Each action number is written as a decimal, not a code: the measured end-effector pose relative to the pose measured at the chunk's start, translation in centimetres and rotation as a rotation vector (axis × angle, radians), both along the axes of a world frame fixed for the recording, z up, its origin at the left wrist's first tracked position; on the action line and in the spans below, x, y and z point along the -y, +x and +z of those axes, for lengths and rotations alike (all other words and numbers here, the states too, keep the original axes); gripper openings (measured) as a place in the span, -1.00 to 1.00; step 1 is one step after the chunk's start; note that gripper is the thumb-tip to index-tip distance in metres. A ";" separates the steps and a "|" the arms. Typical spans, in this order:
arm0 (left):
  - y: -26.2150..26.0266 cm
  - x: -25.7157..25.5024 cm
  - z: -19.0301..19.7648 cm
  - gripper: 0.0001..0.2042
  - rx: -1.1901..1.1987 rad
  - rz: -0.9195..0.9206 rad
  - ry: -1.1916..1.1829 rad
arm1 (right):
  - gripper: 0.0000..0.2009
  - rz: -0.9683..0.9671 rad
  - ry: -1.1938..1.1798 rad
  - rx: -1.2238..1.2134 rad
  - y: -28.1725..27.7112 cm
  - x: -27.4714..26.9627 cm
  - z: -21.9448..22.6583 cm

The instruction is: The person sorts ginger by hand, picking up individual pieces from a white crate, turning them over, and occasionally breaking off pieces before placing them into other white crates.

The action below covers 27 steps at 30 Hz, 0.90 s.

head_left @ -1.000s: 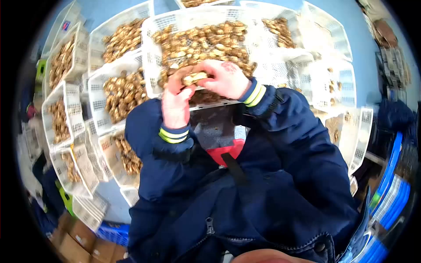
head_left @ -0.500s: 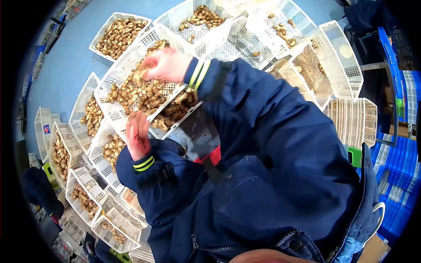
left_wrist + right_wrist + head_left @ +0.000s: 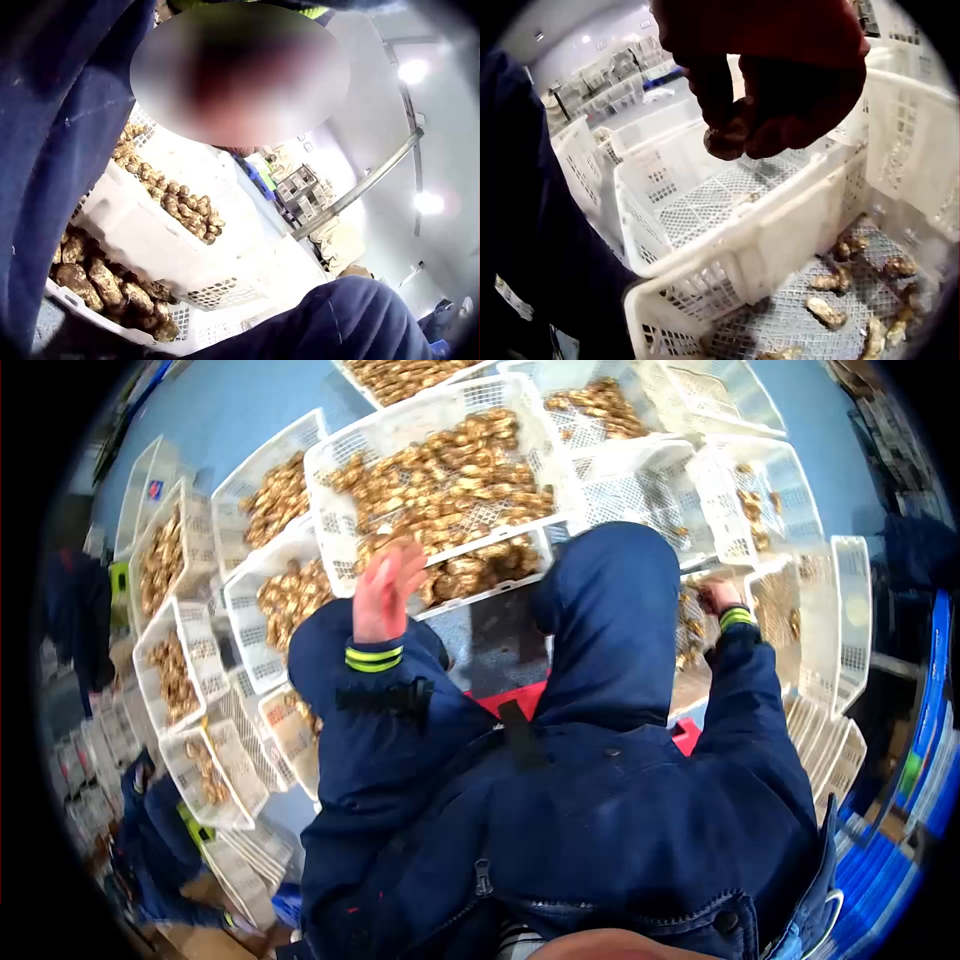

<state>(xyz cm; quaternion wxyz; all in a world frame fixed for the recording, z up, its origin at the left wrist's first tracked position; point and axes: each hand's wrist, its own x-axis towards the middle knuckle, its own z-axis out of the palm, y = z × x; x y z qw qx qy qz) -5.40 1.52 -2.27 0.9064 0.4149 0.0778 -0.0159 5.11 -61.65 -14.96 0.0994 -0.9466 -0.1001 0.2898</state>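
My left hand (image 3: 385, 592) is raised beside the near-left edge of the large white crate (image 3: 335, 525), fingers extended, holding nothing. That crate holds many brown, knobbly pieces (image 3: 440, 470); darker ones (image 3: 480, 570) lie in a crate beneath it. Out to the right, my right hand (image 3: 722, 596) is over a crate with a few pieces. The right wrist view shows the right hand (image 3: 772, 82) pinching a small brown piece (image 3: 726, 141) between thumb and fingers, above the crates. In the left wrist view the hand's area is blurred, above the heaped pieces (image 3: 180, 202).
White crates with brown pieces stand at the left (image 3: 168, 670) and upper right (image 3: 600, 410). A mesh-bottomed crate (image 3: 780, 330) with scattered pieces sits below the right hand. My knee (image 3: 620, 620) rises between the hands. Blue stacks (image 3: 870, 870) stand at the far right.
My right hand has moved from over the large crate out to the far right. The left hand remains near the large crate's edge, fingers extended. The head view has turned.
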 end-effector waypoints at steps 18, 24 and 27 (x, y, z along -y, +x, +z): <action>0.4 2.1 3.3 -0.70 -0.204 0.037 0.088 | -0.63 0.366 0.309 -0.050 19.1 -50.3 14.5; 0.4 0.7 5.4 -0.70 -0.209 0.012 -0.027 | -0.63 0.916 0.009 0.063 16.6 -61.3 2.1; 0.3 0.5 6.2 -0.74 -0.246 -0.003 -0.048 | -0.62 1.043 -0.139 0.107 15.3 -62.1 0.3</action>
